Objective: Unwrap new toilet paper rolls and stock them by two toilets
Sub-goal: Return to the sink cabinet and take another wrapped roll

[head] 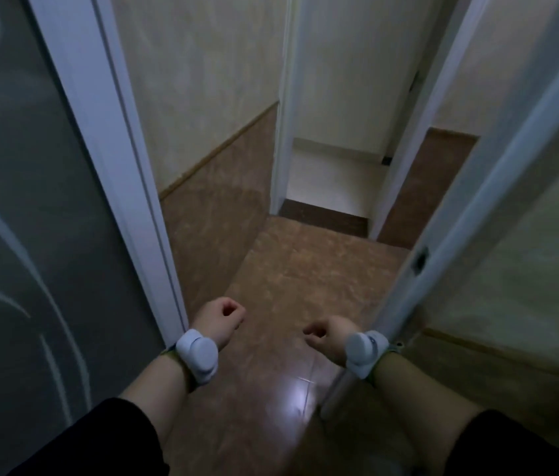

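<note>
No toilet paper roll and no toilet is in sight. My left hand (219, 320) hangs low in the middle of the view with its fingers curled in and nothing in it. My right hand (327, 336) is beside it to the right, fingers loosely curled, also holding nothing. Both wrists carry white bands with a round sensor. Both hands are over the brown tiled floor (305, 280) of a narrow doorway.
A grey door with pale swirls (23, 235) and its white frame (127, 187) stand close on my left. A white door edge with a latch plate (420, 261) is close on my right. Ahead, a dark step (322, 216) leads up into a lit doorway.
</note>
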{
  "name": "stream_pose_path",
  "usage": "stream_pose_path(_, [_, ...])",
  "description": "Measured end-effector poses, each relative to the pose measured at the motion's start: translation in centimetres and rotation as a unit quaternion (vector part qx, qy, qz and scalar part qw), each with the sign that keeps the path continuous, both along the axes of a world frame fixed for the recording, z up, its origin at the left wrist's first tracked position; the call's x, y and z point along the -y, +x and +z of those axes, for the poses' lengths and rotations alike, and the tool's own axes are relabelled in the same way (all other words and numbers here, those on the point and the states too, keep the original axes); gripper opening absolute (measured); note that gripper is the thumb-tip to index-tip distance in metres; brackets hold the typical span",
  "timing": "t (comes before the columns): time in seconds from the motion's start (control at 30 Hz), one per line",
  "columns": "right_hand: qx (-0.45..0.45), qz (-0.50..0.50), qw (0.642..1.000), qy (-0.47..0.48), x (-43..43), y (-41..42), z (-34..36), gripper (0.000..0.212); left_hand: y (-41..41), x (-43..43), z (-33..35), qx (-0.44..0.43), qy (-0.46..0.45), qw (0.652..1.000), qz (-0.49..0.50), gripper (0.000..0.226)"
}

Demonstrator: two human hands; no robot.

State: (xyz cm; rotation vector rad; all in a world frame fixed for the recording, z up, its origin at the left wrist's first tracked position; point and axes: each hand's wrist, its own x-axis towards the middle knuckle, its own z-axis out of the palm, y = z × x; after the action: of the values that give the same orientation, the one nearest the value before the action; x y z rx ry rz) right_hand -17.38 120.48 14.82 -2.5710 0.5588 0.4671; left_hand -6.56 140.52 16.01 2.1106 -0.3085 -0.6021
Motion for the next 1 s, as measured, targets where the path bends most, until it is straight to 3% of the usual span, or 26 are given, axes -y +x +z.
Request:
stream_pose_path(0.23, [-0.011,-0.012,0.997,-0.074,6.1,9.9,-0.9,0.043,11.3,4.5,-0.9,0.047,0.022,0.997,-0.049,0.012])
stream_pose_path(0.57, [-0.062,-0.051,0.996,-0.034,19.2,29.0,-4.8,0.073,30.5,16.4,-1.2,0.07,0.181,0.964,-0.181,0.048])
stream_pose_path(0.77, [-0.094,-0.05,0.993,-0.044,25.4,37.4,-4.3,0.071,39.8,23.6,-1.3,0.072,0.187,0.96,-0.194,0.047])
stream_pose_path(1.0, [-0.123,-0.149,0.98,-0.043,36.0,42.0,-3.3,0.061,50.0,39.1,-2.5,0.079,0.171,0.927,-0.326,0.05])
